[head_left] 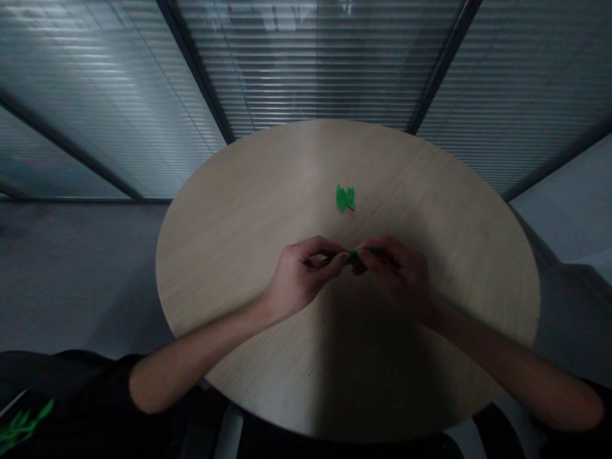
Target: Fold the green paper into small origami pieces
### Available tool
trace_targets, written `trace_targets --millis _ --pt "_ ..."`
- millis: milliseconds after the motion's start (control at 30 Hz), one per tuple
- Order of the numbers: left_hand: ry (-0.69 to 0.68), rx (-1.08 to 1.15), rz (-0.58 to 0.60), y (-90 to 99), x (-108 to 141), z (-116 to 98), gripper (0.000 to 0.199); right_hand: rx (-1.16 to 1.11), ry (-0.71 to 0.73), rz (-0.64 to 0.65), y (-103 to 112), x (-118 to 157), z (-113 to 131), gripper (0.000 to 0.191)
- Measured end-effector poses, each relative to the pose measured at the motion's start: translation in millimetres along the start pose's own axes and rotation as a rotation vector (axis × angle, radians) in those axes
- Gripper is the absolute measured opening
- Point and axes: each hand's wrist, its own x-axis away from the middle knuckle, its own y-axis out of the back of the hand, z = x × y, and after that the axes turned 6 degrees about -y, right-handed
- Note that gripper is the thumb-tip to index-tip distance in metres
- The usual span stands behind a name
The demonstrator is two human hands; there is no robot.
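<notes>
Both hands are raised over the near middle of a round pale wood tabletop [239, 255]. My left hand [301, 274] and my right hand [392, 274] pinch a narrow green strip [354, 255] between their fingertips, and the fingers hide much of it. Its material is hard to tell. Farther out on the wood, a small flat green piece [345, 198] with a notched, bow-like outline lies apart from both hands.
Behind the table, glass partitions with slatted blinds [310, 64] and dark frames rise. A grey floor [71, 274] surrounds it. At the lower left, green leafy pieces [21, 426] lie on something dark near my left elbow.
</notes>
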Motion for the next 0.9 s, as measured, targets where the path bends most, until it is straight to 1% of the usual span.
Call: trace_targets --millis 167,300,467,667,833,900 --pt "-0.07 -0.059 0.011 1.2 2.2 2.2 0.019 0.012 0.003 -0.009 0.1 0.1 1.4 0.022" --pt "-0.124 -0.095 0.012 2.1 1.5 2.6 0.018 -0.028 0.006 -0.014 -1.3 -0.8 0.4 0.02" --pt "-0.063 -0.039 0.057 2.8 -1.0 3.0 0.027 -0.069 -0.019 -0.014 -1.9 -2.6 -2.0 0.018" --pt "-0.088 -0.063 0.037 0.7 -0.4 3.9 0.017 -0.044 -0.002 0.042 -2.4 -1.1 -1.8 0.017" --pt "-0.059 -0.043 0.049 0.6 0.6 4.3 0.022 -0.041 -0.047 0.062 -2.1 -0.3 -2.4 0.018" --pt "-0.021 -0.026 0.059 1.6 -0.5 3.9 0.023 -0.072 -0.08 0.068 -2.0 -0.9 -3.1 0.019"
